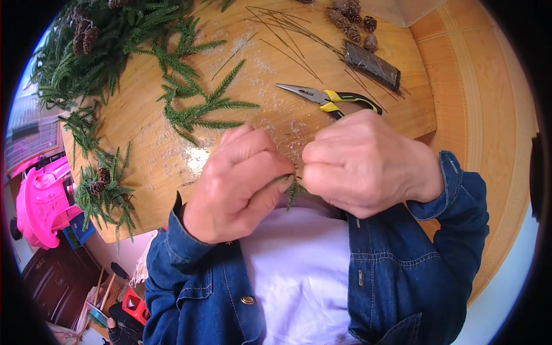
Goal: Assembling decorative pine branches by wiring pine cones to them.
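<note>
the left hand (238, 184) pinches a small green sprig (292, 194) between thumb and index finger, its other fingers curled in. the sprig sits in the narrow gap between the two hands, its needled tip hanging down toward the person's body. the right hand (368, 164) is closed into a fist just beside it, knuckles up; its fingertips are hidden, so i cannot tell what it grips.

both hands are over the near edge of a wooden table (402, 115). just beyond the right hand lie long-nosed pliers (313, 95) with yellow and black handles, tips pointing left. farther past that hand are a dark bundle (372, 64) in clear wrap, thin loose wires (287, 40) and a group of pine cones (351, 23). beyond the left hand rests a loose green branch (201, 109). well to the left of that hand, a thick green garland (115, 46) with cones in it runs down the table's side.
</note>
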`<act>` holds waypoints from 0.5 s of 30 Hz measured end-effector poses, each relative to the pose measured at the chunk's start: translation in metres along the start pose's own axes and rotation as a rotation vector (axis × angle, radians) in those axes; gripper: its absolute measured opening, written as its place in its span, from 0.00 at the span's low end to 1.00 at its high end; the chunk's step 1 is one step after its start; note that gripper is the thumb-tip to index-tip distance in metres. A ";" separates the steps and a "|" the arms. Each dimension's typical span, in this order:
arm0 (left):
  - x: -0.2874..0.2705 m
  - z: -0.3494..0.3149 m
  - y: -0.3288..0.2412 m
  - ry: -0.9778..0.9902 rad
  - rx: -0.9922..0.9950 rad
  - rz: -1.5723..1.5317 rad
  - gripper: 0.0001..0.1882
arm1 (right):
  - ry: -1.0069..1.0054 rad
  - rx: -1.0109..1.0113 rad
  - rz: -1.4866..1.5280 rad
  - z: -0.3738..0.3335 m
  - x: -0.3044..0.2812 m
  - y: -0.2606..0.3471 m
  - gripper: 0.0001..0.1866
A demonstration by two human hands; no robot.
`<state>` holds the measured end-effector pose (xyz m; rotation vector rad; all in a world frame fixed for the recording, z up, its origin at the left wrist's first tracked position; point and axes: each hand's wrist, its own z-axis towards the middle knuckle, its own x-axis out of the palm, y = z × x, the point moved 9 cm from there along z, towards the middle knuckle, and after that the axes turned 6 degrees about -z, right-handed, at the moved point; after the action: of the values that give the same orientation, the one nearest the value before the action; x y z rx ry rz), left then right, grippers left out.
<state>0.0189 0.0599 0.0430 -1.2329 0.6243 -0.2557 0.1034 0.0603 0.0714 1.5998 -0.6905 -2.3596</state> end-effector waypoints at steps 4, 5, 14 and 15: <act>0.002 0.000 -0.016 -0.012 0.085 0.185 0.05 | -0.083 0.245 0.404 -0.014 -0.002 -0.020 0.07; -0.006 -0.005 -0.006 -0.081 -0.013 0.117 0.05 | -0.083 0.331 0.519 -0.018 -0.003 -0.028 0.06; -0.031 -0.032 0.046 -0.556 -0.284 -0.618 0.09 | 0.027 0.573 -0.482 -0.075 -0.013 -0.060 0.18; -0.030 -0.031 0.048 -0.544 -0.269 -0.683 0.09 | 0.075 0.576 -0.520 -0.077 -0.009 -0.062 0.20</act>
<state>-0.0305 0.0657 0.0018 -1.6679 -0.2603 -0.3888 0.1831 0.0973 0.0249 2.3351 -1.1304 -2.5646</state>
